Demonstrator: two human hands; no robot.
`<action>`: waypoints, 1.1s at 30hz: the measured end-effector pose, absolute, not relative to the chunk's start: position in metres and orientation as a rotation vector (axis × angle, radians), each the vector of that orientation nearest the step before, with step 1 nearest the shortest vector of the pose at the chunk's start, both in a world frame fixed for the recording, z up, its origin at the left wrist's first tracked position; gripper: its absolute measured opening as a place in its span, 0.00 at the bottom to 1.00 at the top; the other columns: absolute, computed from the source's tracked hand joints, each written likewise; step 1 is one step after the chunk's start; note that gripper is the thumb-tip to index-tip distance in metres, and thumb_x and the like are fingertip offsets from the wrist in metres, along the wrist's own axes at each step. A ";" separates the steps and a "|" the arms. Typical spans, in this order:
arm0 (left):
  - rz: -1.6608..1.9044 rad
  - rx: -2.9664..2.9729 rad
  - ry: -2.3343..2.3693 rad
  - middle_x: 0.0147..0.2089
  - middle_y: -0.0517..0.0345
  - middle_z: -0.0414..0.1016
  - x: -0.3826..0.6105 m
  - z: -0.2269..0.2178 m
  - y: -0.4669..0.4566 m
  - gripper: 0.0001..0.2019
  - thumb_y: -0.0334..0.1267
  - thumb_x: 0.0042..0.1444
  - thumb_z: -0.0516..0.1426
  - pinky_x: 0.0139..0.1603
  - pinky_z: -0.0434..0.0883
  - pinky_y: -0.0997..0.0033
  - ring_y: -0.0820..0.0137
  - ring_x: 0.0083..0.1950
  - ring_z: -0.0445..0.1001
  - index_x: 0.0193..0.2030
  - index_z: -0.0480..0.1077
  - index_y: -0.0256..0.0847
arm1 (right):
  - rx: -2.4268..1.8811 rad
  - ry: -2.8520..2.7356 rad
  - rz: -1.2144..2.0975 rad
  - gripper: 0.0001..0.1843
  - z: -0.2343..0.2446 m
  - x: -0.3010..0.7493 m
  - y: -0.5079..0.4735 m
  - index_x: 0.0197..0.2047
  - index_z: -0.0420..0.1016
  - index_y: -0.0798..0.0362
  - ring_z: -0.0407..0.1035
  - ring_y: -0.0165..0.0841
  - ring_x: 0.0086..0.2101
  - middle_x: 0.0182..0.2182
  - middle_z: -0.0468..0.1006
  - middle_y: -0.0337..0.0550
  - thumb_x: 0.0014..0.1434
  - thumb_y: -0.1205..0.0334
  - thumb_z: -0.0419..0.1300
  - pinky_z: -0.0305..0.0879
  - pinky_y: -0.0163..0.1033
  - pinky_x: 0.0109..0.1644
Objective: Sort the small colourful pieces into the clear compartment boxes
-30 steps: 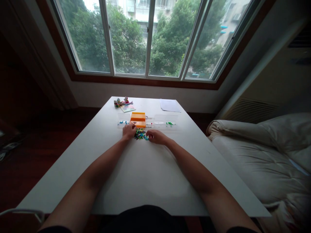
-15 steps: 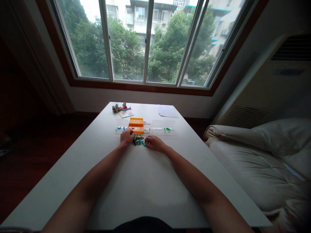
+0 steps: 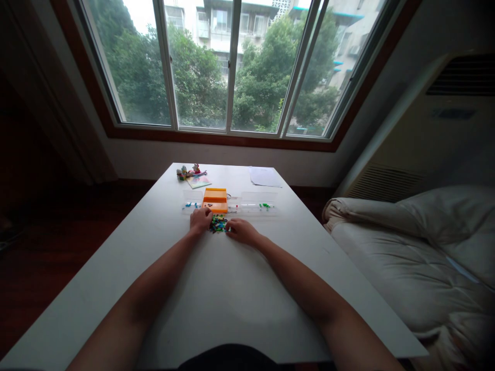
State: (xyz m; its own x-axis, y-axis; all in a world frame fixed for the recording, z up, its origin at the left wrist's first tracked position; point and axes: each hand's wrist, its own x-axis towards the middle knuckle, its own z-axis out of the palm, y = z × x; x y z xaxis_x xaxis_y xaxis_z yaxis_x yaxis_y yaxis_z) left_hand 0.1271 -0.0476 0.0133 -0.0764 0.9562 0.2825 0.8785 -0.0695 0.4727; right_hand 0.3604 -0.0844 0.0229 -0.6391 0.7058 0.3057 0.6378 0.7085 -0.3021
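A small heap of tiny coloured pieces (image 3: pixel 218 223) lies on the white table (image 3: pixel 232 288). My left hand (image 3: pixel 200 219) rests at the heap's left edge, fingers curled onto it. My right hand (image 3: pixel 240 230) rests at its right edge, fingers curled toward the pieces. Whether either hand pinches a piece is too small to tell. Just behind the heap stands an orange box (image 3: pixel 215 200), with clear plastic trays to its left (image 3: pixel 192 201) and right (image 3: pixel 259 203) that hold a few coloured bits.
A small toy figure group (image 3: pixel 188 171) and a coloured card (image 3: pixel 199 181) sit at the far left of the table, a white sheet of paper (image 3: pixel 264 176) at the far right. A bed with pale bedding (image 3: pixel 417 257) lies to the right. Windows (image 3: pixel 232 67) face me.
The view tilted up slightly, so the table sits lower in frame. Both hands closed in a little on the heap; the right hand slid left toward it.
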 end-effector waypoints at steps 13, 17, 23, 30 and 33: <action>0.846 2.046 2.040 0.40 0.53 0.80 0.125 0.006 -0.042 0.12 0.44 0.61 0.54 0.45 0.66 0.66 0.61 0.45 0.74 0.39 0.78 0.46 | -1.028 -2.361 0.273 0.19 0.008 0.371 -0.068 0.46 0.80 0.48 0.71 0.34 0.43 0.42 0.77 0.43 0.58 0.78 0.57 0.66 0.37 0.50; 0.839 2.042 2.028 0.40 0.53 0.80 0.125 0.006 -0.042 0.11 0.43 0.61 0.54 0.46 0.66 0.66 0.61 0.45 0.74 0.40 0.79 0.45 | -1.064 -2.336 0.240 0.17 0.007 0.374 -0.066 0.43 0.80 0.50 0.70 0.34 0.41 0.40 0.77 0.43 0.58 0.78 0.57 0.65 0.37 0.48; 0.833 2.034 2.035 0.41 0.53 0.81 0.126 0.008 -0.043 0.11 0.43 0.61 0.55 0.47 0.66 0.67 0.62 0.46 0.74 0.40 0.79 0.44 | -1.074 -2.344 0.241 0.10 0.012 0.372 -0.070 0.44 0.80 0.50 0.69 0.32 0.37 0.36 0.75 0.41 0.59 0.69 0.64 0.64 0.35 0.44; 0.854 2.037 2.041 0.39 0.53 0.80 0.126 0.007 -0.043 0.12 0.43 0.61 0.54 0.45 0.66 0.66 0.62 0.44 0.74 0.39 0.79 0.44 | -1.083 -2.384 0.087 0.10 0.005 0.364 -0.074 0.47 0.80 0.47 0.68 0.36 0.45 0.40 0.75 0.43 0.62 0.64 0.65 0.65 0.38 0.50; 0.852 2.048 2.042 0.40 0.53 0.81 0.126 0.007 -0.043 0.12 0.43 0.61 0.54 0.45 0.66 0.66 0.62 0.45 0.74 0.40 0.79 0.45 | -1.086 -2.396 0.025 0.08 0.004 0.361 -0.075 0.46 0.80 0.48 0.68 0.37 0.45 0.41 0.75 0.44 0.63 0.64 0.65 0.65 0.39 0.51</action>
State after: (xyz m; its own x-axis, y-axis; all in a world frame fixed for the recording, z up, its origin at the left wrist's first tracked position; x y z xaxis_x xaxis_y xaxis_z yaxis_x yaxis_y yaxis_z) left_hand 0.1258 -0.0429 0.0067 -0.0727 0.9523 0.2965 0.8806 -0.0783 0.4673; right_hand 0.3615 -0.0745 0.0040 -0.5532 0.7088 0.4377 0.6995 0.6806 -0.2179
